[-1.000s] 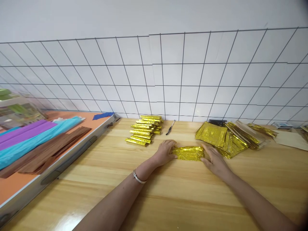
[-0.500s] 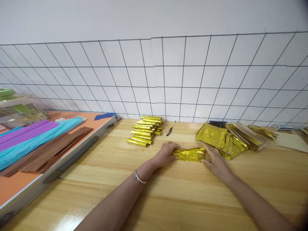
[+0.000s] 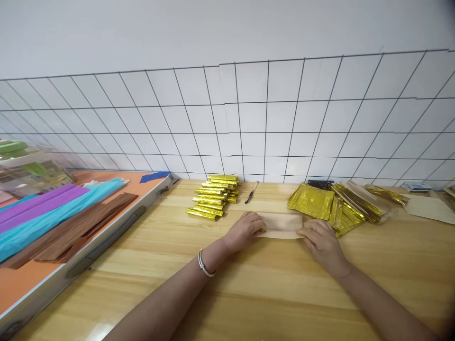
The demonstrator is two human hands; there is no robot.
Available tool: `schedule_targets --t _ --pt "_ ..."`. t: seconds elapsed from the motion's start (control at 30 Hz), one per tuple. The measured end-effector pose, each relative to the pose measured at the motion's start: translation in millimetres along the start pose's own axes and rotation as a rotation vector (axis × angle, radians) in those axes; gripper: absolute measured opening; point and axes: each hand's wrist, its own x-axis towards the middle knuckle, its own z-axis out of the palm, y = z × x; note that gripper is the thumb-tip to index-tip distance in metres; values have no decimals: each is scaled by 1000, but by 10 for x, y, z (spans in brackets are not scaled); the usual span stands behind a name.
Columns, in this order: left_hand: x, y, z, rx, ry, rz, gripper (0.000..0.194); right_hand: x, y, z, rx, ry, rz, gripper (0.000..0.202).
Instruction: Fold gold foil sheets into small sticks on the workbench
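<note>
A pale beige paper sheet point(image 3: 280, 225) lies on the wooden table between my two hands, with a crease running along its length. My left hand point(image 3: 247, 230) has its fingers closed on the sheet's left end. At the right end, my right hand point(image 3: 320, 239) pinches the sheet with curled fingers. Behind and to the left is a stack of narrow folded gold foil strips point(image 3: 213, 195). A pen point(image 3: 251, 192) lies beside that stack. Flat gold foil sheets point(image 3: 313, 201) are spread just behind my right hand.
An orange-surfaced tray point(image 3: 88, 177) at the left holds purple crepe paper point(image 3: 39, 203), turquoise paper point(image 3: 81, 203) and brown strips point(image 3: 85, 227). Behind it is a clear plastic box point(image 3: 44, 173). More paper point(image 3: 432, 210) lies far right. A gridded wall point(image 3: 284, 113) borders the table.
The piece between my hands showed gold foil before; now its beige side shows. My fingers have closed on its ends. The camera view has shifted slightly.
</note>
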Motion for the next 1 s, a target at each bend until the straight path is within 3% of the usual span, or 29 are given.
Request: schedule_targets --t 0.13,0.27,0.47,0.73,1.0 --pt "-149 38 -94 139 -11 69 21 23 -92 -80 -8 41 -100 23" --pt "-400 103 -102 154 -121 125 19 40 -163 -58 61 -111 -220 22" --pt "-584 201 -120 22 -161 15 20 35 -196 -22 172 -257 -240 19" --pt "-644 319 -107 -192 -63 -180 15 22 -203 53 393 -274 -116 15" --pt "-630 351 -11 -218 74 -347 27 12 -417 20 258 -371 255 34"
